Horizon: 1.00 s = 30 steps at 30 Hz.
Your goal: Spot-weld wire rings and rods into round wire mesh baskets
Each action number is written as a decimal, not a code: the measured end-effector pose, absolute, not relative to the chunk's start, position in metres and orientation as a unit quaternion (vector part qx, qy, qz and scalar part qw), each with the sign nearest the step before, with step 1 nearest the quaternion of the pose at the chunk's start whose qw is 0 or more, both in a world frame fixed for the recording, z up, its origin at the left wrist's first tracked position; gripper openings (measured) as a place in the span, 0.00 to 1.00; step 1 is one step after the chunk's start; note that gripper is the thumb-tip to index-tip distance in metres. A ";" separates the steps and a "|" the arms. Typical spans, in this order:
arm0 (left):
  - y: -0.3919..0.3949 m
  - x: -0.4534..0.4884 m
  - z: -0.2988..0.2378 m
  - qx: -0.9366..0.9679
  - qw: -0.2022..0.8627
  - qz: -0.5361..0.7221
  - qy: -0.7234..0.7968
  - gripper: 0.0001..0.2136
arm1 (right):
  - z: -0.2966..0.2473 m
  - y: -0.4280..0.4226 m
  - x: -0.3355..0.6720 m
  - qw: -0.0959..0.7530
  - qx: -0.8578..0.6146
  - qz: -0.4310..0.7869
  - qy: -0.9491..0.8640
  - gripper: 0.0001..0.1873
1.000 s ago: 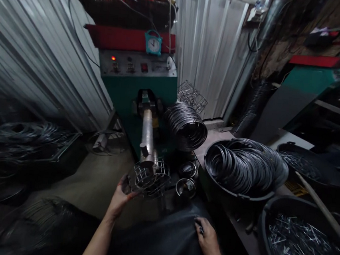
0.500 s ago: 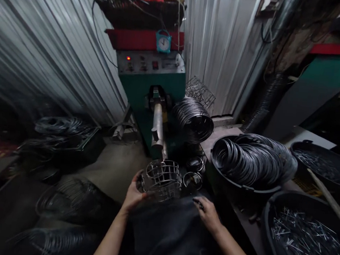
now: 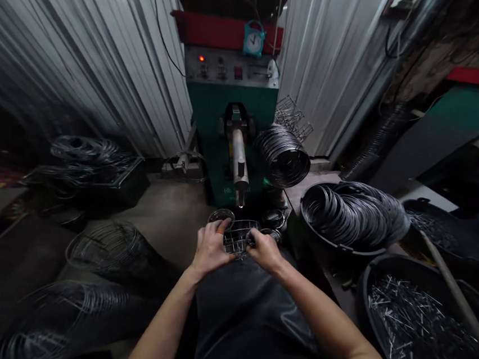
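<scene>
A small round wire basket (image 3: 240, 237) of crossed metal rods lies in front of me, just below the machine's arm. My left hand (image 3: 211, 248) grips its left side, thumb near the lower rim and fingers at the upper left. At the basket's right side is my right hand (image 3: 265, 251), its fingers closed in a pinch; whatever sits between them is too small and dark to make out. Above the basket, the welding machine's metal arm (image 3: 238, 154) points toward me and stands apart from it. A dark apron (image 3: 248, 304) covers my lap beneath both hands.
The green machine (image 3: 205, 120) carries a teal clock (image 3: 253, 38). Wire rings hang as a coil (image 3: 284, 155) beside it and fill a black tub (image 3: 345, 247). Short rods lie in another tub (image 3: 364, 293). Wire coils (image 3: 106, 245) stand at left.
My right hand has moved left and up from beside the basket to its right side. The basket has tipped and come away from the machine's arm. My view has shifted.
</scene>
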State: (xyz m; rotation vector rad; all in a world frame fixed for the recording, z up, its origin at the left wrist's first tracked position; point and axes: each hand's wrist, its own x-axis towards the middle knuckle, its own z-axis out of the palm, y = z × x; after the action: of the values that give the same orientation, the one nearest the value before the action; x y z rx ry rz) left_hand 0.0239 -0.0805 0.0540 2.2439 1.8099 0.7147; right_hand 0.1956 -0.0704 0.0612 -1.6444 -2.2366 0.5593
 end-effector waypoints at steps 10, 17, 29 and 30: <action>-0.075 0.020 0.046 0.746 0.136 0.248 0.602 0.41 | 0.054 -0.065 0.214 0.219 -0.382 0.302 -0.845 0.11; -0.063 0.018 0.045 0.740 0.154 0.254 0.603 0.41 | 0.055 -0.054 0.216 0.184 -0.379 0.258 -0.869 0.14; -0.030 0.009 0.025 0.748 0.187 0.270 0.576 0.42 | 0.039 -0.031 0.212 0.198 -0.371 0.217 -0.881 0.09; -0.027 0.008 0.024 0.749 0.188 0.272 0.574 0.42 | 0.038 -0.029 0.212 0.196 -0.372 0.216 -0.881 0.09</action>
State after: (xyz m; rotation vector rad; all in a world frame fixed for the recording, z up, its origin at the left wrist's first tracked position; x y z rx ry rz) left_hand 0.0082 -0.0272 0.0238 2.1082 1.6140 0.7655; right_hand 0.2116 -0.0290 0.0384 -1.0412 -2.4697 0.6049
